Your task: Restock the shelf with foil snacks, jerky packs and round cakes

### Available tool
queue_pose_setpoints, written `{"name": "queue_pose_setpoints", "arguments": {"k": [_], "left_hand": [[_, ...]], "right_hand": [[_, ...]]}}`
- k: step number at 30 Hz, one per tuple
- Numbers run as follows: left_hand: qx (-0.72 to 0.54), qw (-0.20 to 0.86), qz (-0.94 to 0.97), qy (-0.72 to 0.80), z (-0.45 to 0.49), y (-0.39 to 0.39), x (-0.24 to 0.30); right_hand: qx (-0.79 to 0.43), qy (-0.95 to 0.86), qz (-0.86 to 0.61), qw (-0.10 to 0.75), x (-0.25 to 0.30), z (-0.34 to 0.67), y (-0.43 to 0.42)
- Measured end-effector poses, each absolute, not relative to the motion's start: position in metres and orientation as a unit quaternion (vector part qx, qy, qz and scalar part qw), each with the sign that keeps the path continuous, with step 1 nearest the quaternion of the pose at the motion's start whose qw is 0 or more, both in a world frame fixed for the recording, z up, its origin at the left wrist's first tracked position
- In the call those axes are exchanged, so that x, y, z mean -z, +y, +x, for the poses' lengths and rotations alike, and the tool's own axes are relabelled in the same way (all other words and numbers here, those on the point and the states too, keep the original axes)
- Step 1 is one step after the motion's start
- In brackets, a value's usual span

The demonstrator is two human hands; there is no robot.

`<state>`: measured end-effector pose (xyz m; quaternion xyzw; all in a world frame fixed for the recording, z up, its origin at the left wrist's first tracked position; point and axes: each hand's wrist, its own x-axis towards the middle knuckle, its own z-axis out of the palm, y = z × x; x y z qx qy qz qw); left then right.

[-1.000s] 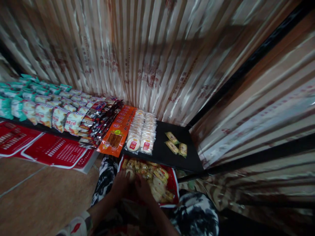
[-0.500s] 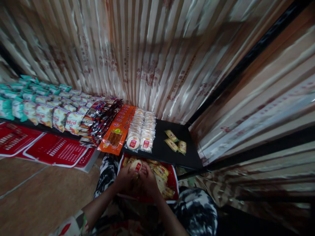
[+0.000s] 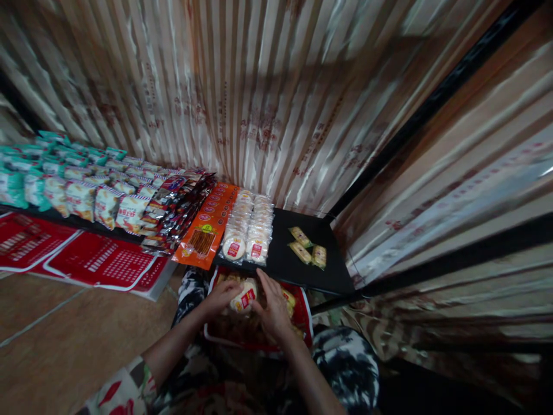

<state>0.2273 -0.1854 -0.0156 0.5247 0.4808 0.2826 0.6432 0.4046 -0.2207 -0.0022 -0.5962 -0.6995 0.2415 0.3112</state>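
My left hand grips a round wrapped rice cracker with a red label, over a red basket. More yellow wrapped snacks lie in the basket, partly hidden by my hands. On the right side of the cracker, my right hand has its fingers stretched out and apart, its thumb close to the wrapper; whether it touches I cannot tell. Just beyond, two rows of the same round crackers stand on a black shelf.
Three small yellow packets lie at the shelf's right end. To the left are an orange snack bag, dark packets, white bags and teal bags. Red bags spread below the shelf. A striped curtain hangs behind.
The right hand's fingers have spread and moved away from the cracker, toward the shelf. The cracker has shifted slightly right and tilted in the left hand.
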Motion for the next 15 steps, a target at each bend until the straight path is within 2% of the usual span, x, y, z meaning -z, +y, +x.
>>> {"name": "queue_pose_setpoints", "arguments": {"k": [3, 6, 12, 15], "left_hand": [[-0.252, 0.644, 0.557, 0.460, 0.223, -0.179, 0.008], [-0.229, 0.646, 0.579, 0.442, 0.220, -0.178, -0.002], [-0.230, 0.703, 0.537, 0.406, 0.214, -0.186, -0.008], [-0.260, 0.720, 0.506, 0.398, 0.213, -0.191, 0.001]], "right_hand": [[-0.220, -0.774, -0.541, 0.245, -0.015, 0.405, -0.222], [-0.255, -0.774, -0.532, 0.229, -0.018, 0.403, -0.226], [-0.439, -0.622, -0.572, 0.305, 0.005, 0.406, -0.235], [-0.464, -0.539, -0.598, 0.369, 0.014, 0.408, -0.237]]}}
